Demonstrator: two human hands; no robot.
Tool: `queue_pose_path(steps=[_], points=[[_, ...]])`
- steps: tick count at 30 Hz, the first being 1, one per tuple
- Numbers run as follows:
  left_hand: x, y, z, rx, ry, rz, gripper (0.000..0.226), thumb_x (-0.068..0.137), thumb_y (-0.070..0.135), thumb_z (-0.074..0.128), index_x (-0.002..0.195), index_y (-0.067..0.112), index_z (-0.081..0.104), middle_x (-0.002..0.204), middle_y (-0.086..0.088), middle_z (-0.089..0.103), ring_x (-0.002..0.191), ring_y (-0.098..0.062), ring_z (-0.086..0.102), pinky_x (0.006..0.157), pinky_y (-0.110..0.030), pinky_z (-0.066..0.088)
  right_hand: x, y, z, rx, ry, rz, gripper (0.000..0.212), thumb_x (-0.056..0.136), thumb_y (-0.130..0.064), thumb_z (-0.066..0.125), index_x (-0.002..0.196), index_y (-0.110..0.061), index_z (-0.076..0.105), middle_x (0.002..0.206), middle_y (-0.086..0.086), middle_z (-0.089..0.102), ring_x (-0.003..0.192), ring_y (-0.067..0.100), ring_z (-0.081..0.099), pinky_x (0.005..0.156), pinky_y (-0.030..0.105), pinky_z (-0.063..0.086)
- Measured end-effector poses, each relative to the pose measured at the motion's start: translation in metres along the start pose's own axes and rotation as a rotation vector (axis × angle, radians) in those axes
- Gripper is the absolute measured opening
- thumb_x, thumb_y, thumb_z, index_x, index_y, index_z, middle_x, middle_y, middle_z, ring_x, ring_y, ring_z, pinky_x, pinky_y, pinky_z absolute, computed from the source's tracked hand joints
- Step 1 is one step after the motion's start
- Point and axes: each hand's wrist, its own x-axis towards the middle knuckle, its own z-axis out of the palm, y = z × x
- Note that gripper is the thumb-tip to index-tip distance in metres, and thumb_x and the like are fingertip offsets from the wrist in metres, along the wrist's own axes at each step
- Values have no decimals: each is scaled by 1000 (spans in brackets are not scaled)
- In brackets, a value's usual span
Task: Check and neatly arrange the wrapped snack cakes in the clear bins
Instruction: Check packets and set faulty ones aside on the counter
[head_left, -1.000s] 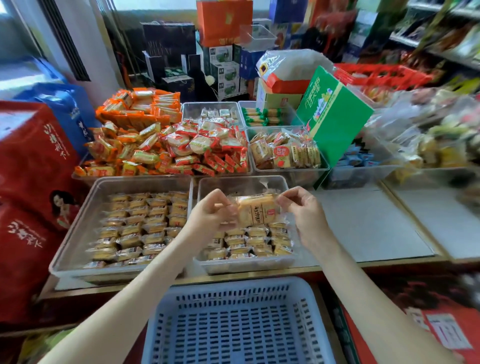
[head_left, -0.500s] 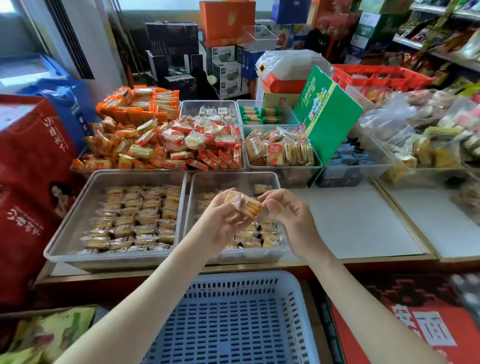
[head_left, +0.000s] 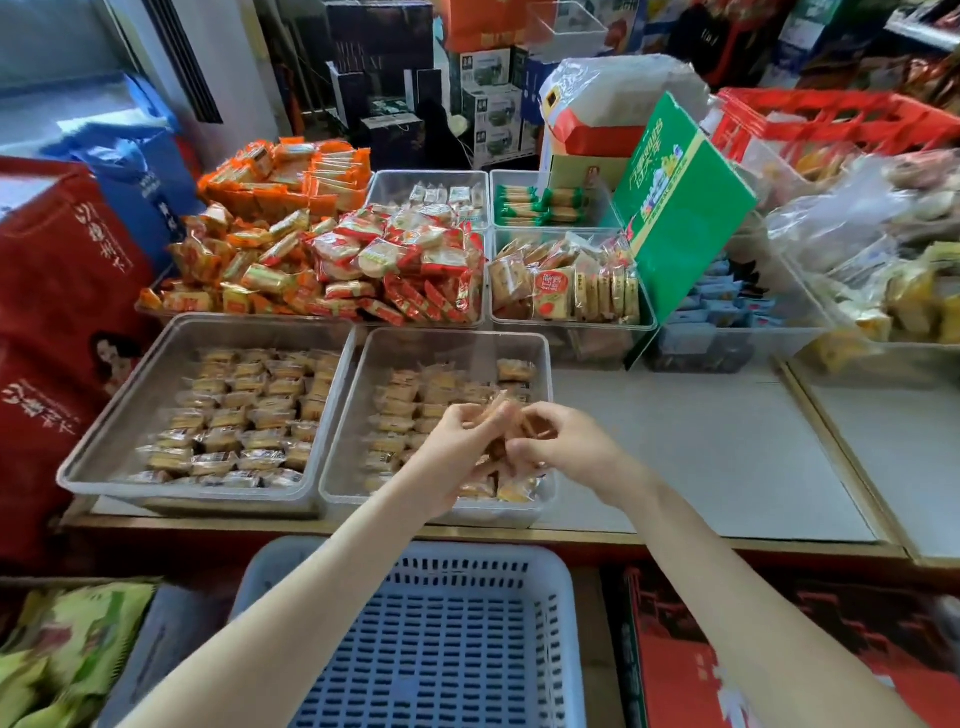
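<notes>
A single wrapped snack cake (head_left: 500, 417) is held above the right clear bin (head_left: 457, 347), pinched between both hands at once. The left grip (head_left: 456, 451) is closed on the cake's left end with the fingers curled round the wrapper, and the right grip (head_left: 567, 448) is closed on its right end in the same manner; the fingertips of the two are brought almost together. The cake is blurred, so its printing cannot be read, and it cannot be told whether it is touched by the cakes below. Under the hands, rows of wrapped cakes (head_left: 410, 410) are laid in the right clear bin, with one lone cake (head_left: 515, 370) set apart near the far right corner. Just beside it on the left, the left clear bin (head_left: 119, 405) is filled with neater rows of similar cakes (head_left: 244, 415). Both bins are set on the desk (head_left: 701, 457), near its front edge. Behind them, a heap of red-wrapped snacks (head_left: 405, 260) and a heap of orange packets (head_left: 280, 176) are piled in further bins. A green carton (head_left: 680, 208) is leaned at a tilt to the right of these. Below the desk's front edge, a blue slotted basket (head_left: 467, 552) is seen between the two forearms, and a red bag (head_left: 62, 312) is stood at the far left.
</notes>
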Motion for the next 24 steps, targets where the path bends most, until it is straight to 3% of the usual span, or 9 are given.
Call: queue_pose_path(steps=[2, 5, 8, 12, 16, 19, 21, 23, 24], points=[[20, -7, 13, 86, 48, -16, 73, 85, 55, 63, 140, 14, 38, 130, -8, 58, 106, -16, 63, 89, -34, 55, 18, 29, -19, 124, 58, 69, 28, 90, -13, 64, 118, -12, 60, 102, 3, 68, 96, 18, 65, 82, 31, 56], [52, -27, 13, 672, 140, 115, 63, 96, 45, 54, 150, 21, 32, 146, -2, 43, 127, -15, 47, 100, -30, 42, 52, 89, -52, 382, 255, 210, 29, 92, -10, 58, 121, -4, 58, 99, 9, 69, 88, 22, 67, 79, 36, 55], [80, -54, -4, 1061, 149, 167, 60, 97, 37, 54, 151, 25, 31, 157, -6, 28, 144, -20, 24, 116, -36, 22, 82, 153, -72, 477, 448, 345, 29, 91, -6, 55, 120, -4, 58, 99, 9, 66, 81, 20, 64, 74, 35, 54], [106, -80, -33, 1455, 114, 160, 63, 98, 49, 45, 154, 35, 18, 164, -5, 4, 151, -23, -3, 121, -46, -1, 115, 213, -65, 312, 452, 457, 32, 88, -12, 63, 119, -5, 62, 104, 9, 66, 92, 25, 64, 78, 36, 55], [117, -87, -58, 1588, 58, 45, 73, 96, 63, 34, 156, 34, 4, 164, -2, -7, 150, -21, -11, 121, -48, -6, 133, 230, -47, 45, 364, 444, 32, 94, -23, 56, 123, -10, 63, 120, 11, 66, 111, 29, 60, 93, 36, 48], [116, -84, -69, 1651, 42, 39, 72, 96, 63, 26, 154, 35, -7, 164, 0, -7, 150, -19, -11, 121, -48, -7, 134, 216, -46, -301, 464, 455, 39, 93, -20, 54, 131, -10, 55, 132, 16, 55, 123, 35, 47, 99, 40, 40], [115, -79, -75, 1658, 68, 76, 71, 96, 62, 23, 152, 37, -12, 164, -2, -4, 150, -20, -8, 121, -46, -7, 132, 185, -45, -335, 662, 309, 41, 92, -16, 56, 132, -8, 52, 130, 16, 54, 121, 34, 44, 98, 41, 36], [118, -73, -82, 1659, 102, 65, 68, 96, 62, 20, 149, 37, -16, 164, -4, -3, 151, -21, -9, 121, -46, -8, 133, 143, -37, -321, 846, -42, 35, 91, -7, 58, 125, -5, 55, 119, 15, 58, 111, 31, 47, 93, 39, 39], [121, -71, -85, 1671, 113, 48, 67, 96, 62, 18, 149, 37, -16, 164, -4, -4, 150, -21, -10, 121, -47, -8, 137, 122, -29, -336, 849, -210, 33, 89, -3, 59, 122, -4, 56, 113, 14, 59, 106, 28, 49, 91, 36, 40]])
